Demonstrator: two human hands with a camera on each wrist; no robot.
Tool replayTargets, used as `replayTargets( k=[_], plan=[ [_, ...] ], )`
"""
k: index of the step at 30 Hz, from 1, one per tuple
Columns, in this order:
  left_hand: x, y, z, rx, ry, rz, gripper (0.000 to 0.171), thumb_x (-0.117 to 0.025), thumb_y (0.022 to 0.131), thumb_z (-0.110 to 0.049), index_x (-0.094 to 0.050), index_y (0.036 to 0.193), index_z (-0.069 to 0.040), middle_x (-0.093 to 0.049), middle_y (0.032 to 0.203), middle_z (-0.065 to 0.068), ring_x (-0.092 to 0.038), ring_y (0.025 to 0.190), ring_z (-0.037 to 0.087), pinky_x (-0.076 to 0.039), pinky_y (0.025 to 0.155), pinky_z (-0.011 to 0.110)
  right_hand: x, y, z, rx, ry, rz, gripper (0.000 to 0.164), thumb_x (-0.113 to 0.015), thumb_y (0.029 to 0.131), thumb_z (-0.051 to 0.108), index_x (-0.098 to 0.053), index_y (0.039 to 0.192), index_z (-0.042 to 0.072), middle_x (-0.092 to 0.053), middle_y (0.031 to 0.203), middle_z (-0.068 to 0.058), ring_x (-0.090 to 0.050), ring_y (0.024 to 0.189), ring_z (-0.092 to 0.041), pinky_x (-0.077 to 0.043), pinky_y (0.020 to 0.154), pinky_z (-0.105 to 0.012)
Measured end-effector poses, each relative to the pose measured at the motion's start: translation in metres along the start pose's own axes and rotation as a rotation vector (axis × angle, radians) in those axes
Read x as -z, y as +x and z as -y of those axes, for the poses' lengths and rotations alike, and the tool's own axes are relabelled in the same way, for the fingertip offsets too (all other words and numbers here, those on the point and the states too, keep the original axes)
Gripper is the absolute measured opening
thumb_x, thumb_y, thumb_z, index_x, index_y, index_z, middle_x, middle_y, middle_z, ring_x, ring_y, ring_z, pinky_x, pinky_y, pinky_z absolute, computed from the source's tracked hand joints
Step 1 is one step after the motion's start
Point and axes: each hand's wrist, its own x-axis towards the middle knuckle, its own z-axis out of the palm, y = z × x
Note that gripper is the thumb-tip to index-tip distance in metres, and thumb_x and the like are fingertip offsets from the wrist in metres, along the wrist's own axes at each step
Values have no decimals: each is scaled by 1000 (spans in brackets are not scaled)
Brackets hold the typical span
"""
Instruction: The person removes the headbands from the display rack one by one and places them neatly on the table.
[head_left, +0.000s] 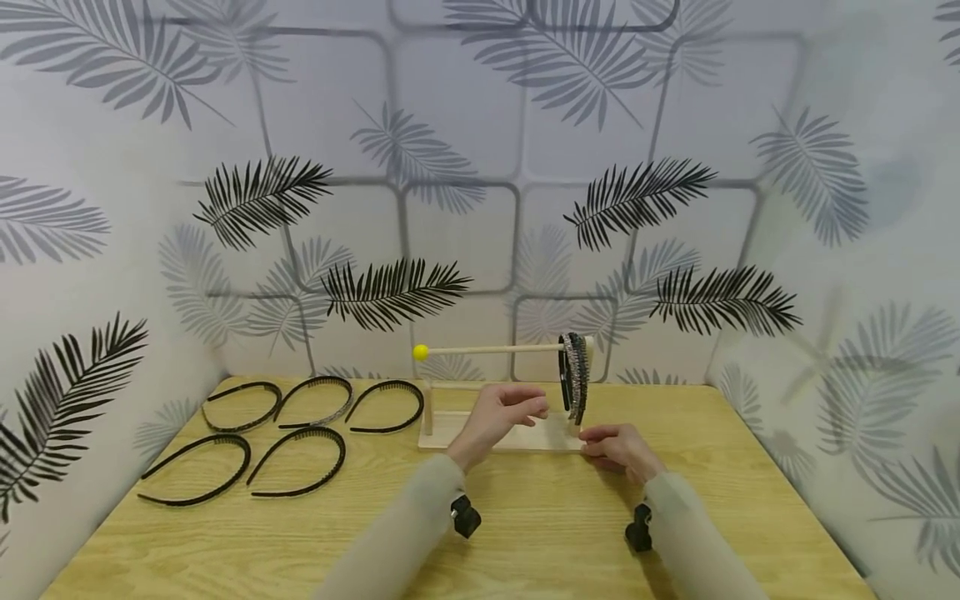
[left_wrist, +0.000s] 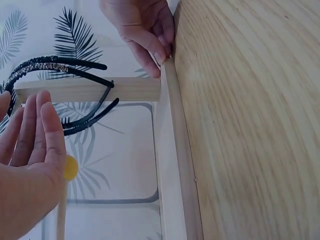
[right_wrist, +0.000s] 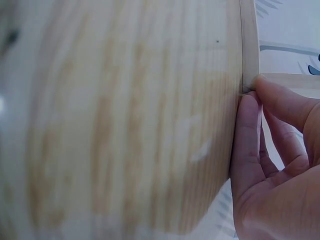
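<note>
A wooden rack (head_left: 487,443) with a flat base and a raised rod (head_left: 495,350) stands at the table's back; a yellow ball (head_left: 421,353) caps the rod's left end. Dark headbands (head_left: 576,379), some with a glittery surface, hang together near the rod's right end. My right hand (head_left: 618,450) pinches the base's right front corner between thumb and fingers, as the right wrist view also shows its fingers (right_wrist: 247,135). Over the base, left of the hanging headbands, my left hand (head_left: 501,417) has loosely extended fingers and holds nothing. In the left wrist view these headbands (left_wrist: 90,70) are beyond the left hand (left_wrist: 32,155).
Several more black headbands lie on the wooden table (head_left: 525,533) left of the rack, in two rows, among them a front one (head_left: 300,492) and a back one (head_left: 386,429). A leaf-patterned backdrop (head_left: 465,233) rises behind and beside the table.
</note>
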Motion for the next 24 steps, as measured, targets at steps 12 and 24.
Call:
replayTargets(
  k=[12,24],
  plan=[
    [-28,12,-9,-10,-41,-52,37,-68,94,-18,-65,126,1,-71,114,17,-71,101,25,-57,88,34,1,-1,-2,12,8,4,32,-68,89,1,-67,120,-3,-71,107,-11,-66,80,-8,-57,73,-28],
    [-58,20,-16,71,-23,-87,47,-68,94,-30,-61,133,-5,-68,124,10,-62,117,20,-47,104,42,1,-1,-1,21,11,11,31,-65,91,0,-65,122,-5,-71,102,-9,-66,80,-9,-57,73,-27]
  ],
)
